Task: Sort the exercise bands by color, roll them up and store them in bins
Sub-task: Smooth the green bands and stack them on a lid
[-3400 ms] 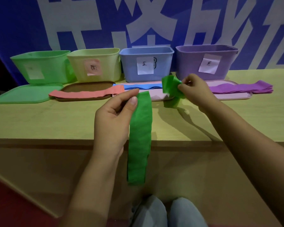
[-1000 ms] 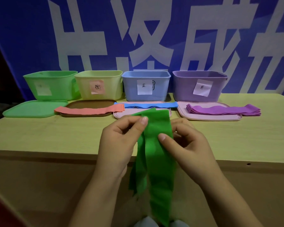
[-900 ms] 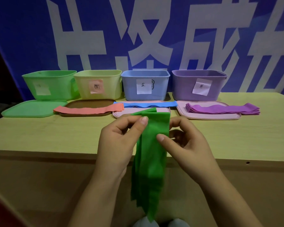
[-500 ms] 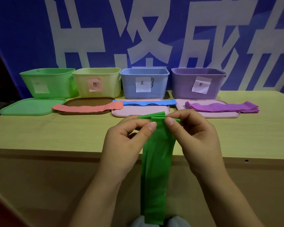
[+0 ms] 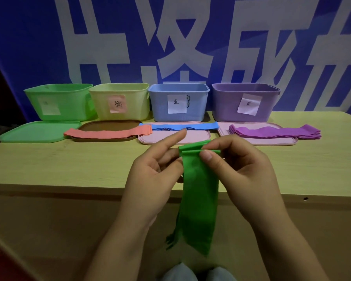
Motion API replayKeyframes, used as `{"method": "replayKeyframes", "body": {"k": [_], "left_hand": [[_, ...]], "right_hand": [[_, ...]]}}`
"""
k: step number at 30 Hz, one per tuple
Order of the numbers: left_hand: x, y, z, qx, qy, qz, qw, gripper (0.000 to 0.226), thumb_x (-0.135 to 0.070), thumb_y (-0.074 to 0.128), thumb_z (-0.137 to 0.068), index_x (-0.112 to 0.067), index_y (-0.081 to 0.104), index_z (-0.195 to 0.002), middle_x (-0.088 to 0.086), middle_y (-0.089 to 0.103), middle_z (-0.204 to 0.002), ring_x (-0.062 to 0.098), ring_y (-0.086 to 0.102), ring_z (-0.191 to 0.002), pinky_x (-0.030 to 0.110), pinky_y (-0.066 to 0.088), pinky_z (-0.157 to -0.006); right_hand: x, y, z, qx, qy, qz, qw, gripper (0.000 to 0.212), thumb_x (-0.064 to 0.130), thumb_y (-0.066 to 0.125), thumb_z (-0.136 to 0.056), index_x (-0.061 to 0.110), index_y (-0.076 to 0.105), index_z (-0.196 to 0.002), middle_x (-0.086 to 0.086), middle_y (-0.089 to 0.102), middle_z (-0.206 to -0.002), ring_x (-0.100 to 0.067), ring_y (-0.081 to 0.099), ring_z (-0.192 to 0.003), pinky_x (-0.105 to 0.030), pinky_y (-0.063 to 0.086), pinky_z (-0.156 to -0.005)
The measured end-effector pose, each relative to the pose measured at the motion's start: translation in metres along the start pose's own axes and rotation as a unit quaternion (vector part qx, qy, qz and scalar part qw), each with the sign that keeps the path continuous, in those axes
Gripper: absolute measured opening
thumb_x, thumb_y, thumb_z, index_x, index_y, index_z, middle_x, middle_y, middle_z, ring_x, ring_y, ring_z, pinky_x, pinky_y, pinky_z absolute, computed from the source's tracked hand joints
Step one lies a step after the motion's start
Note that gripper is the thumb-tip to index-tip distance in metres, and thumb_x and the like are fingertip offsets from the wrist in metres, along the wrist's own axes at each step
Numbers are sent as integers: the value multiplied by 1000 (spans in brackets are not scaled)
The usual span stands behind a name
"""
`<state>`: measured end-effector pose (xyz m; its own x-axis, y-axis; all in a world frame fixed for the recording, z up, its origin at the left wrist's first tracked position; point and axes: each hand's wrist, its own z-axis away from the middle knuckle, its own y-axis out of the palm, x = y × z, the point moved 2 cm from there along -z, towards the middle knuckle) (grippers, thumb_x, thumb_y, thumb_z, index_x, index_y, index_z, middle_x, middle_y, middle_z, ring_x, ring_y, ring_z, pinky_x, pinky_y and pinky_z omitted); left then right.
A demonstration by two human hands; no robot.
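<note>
A green exercise band [image 5: 199,189] hangs down in front of the table edge, its top end folded over into a small roll. My right hand [image 5: 241,169] pinches that folded top between thumb and forefinger. My left hand [image 5: 154,179] holds the band's left edge with thumb and lower fingers, its forefinger raised straight. At the back stand a green bin [image 5: 59,102], a yellow bin [image 5: 120,102], a blue bin [image 5: 178,102] and a purple bin [image 5: 245,104], each labelled. Salmon bands [image 5: 107,133], blue bands [image 5: 180,126] and purple bands [image 5: 272,131] lie flat in front of them.
A green lid [image 5: 39,131], a brown lid [image 5: 109,124] and two pink lids [image 5: 170,138] [image 5: 223,126] lie in front of the bins, under the flat bands. The wooden table's front edge [image 5: 69,187] runs just below my hands. A blue banner fills the background.
The band's top end has been folded over and rolled a little further. My left forefinger has lifted off the band and points up. The hanging tail is shorter than a second ago.
</note>
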<state>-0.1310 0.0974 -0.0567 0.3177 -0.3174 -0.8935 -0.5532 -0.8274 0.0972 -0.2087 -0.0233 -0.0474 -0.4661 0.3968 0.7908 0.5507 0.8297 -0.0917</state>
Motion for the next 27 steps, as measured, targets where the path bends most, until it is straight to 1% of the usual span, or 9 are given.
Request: {"method": "replayKeyframes", "body": {"k": [2,4,6,10,14,18,21,23,27], "left_hand": [[-2,-2,1,10,17,-11,1000,43,7,56,-87,-30,69,-103,-4,75,-91,5,66,-72,18,49,-58],[-3,-2,1,25,32,-20,999,33,-4,59,-84,-29,72,-100,-6,75,-89,5,65,-71,19,48,-58],[-4,-2,2,32,42,-30,998,32,-13,56,-81,-32,70,-102,-7,74,-88,6,64,-71,20,48,-58],[-6,-4,3,47,67,-64,995,33,-17,53,-83,-37,66,-107,-12,72,-89,5,62,-69,19,49,-58],[-7,-4,4,59,102,-99,988,31,-26,57,-83,-40,63,-110,-19,69,-93,3,60,-68,16,49,-60],[-8,-3,5,60,137,-121,981,31,-27,50,-84,-36,64,-111,-22,68,-95,1,62,-76,14,49,-64],[-9,-4,7,52,162,-150,974,28,-27,50,-85,-34,65,-108,-22,68,-98,3,63,-83,18,50,-68],[-11,-3,8,50,175,-166,969,28,-28,53,-84,-36,64,-109,-23,68,-100,4,64,-89,20,52,-70],[-13,-2,7,30,214,-208,954,29,-29,60,-82,-33,63,-110,-26,66,-101,2,65,-93,13,49,-74]], "right_hand": [[-1,-1,0,-1,-3,7,1000,3,20,65,-76,19,65,-79,-3,64,-78,-15,60,-69,-23,52,-60],[0,-1,0,-4,-10,14,1000,2,19,65,-77,18,65,-79,-1,65,-78,-11,60,-69,-22,51,-59],[0,0,1,-8,-19,15,1000,1,17,65,-77,18,64,-78,3,66,-79,-9,61,-71,-21,51,-60],[3,-2,2,-18,-32,28,999,2,17,64,-78,19,64,-79,6,65,-80,-10,61,-74,-22,52,-62],[4,-3,3,-19,-41,42,998,1,17,64,-79,18,63,-80,6,65,-80,-10,60,-75,-25,53,-62],[2,-1,3,-29,-44,49,997,2,17,64,-80,19,63,-79,8,64,-78,-10,60,-74,-28,53,-61],[1,1,4,-38,-52,57,996,3,20,65,-81,21,62,-80,8,63,-79,-11,60,-76,-28,53,-62],[0,3,5,-40,-60,65,995,5,27,63,-81,22,62,-82,9,63,-80,-12,60,-79,-28,54,-63],[-1,6,7,-49,-76,74,993,10,33,59,-81,23,62,-83,9,63,-81,-14,61,-81,-25,53,-64]]}}
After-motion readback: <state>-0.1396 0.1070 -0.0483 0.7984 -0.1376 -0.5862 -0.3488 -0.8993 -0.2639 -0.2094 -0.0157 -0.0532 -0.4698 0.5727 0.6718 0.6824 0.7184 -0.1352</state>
